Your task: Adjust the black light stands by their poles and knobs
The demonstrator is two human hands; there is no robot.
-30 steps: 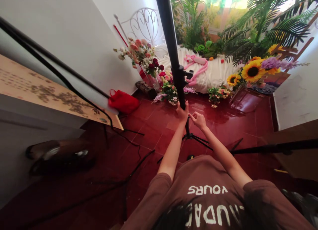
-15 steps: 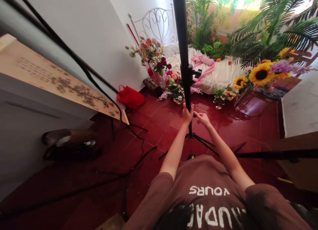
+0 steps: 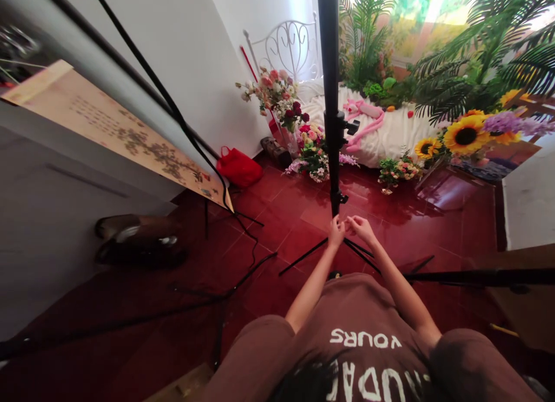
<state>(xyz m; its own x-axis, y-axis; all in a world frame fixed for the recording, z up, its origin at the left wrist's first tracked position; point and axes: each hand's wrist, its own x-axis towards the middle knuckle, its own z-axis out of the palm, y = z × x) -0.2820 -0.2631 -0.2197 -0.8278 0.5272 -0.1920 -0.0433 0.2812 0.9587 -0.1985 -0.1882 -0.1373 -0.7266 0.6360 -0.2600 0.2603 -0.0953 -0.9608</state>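
A black stand pole (image 3: 331, 84) rises upright in front of me, with one knob (image 3: 352, 126) partway up and a lower knob (image 3: 343, 199) just above my hands. Low on the pole, my left hand (image 3: 336, 233) is at its left side with the fingers bent; whether it grips the pole is too small to tell. My right hand (image 3: 361, 227) is close on the right, fingers curled towards the pole and the left hand. Its fingertips are near something I cannot make out. The stand's thin black legs (image 3: 303, 257) spread over the red floor below.
A scroll with writing (image 3: 130, 136) slants at the left, near a red bag (image 3: 240, 167). Black poles and a cable cross the left side. Another black pole (image 3: 477, 277) lies across the right. Flowers, sunflowers (image 3: 466, 136) and a white-covered bed (image 3: 390, 139) are ahead.
Both hands have moved down the pole, below the lower knob, which now shows. My left hand no longer wraps the pole as before. The view has shifted slightly.
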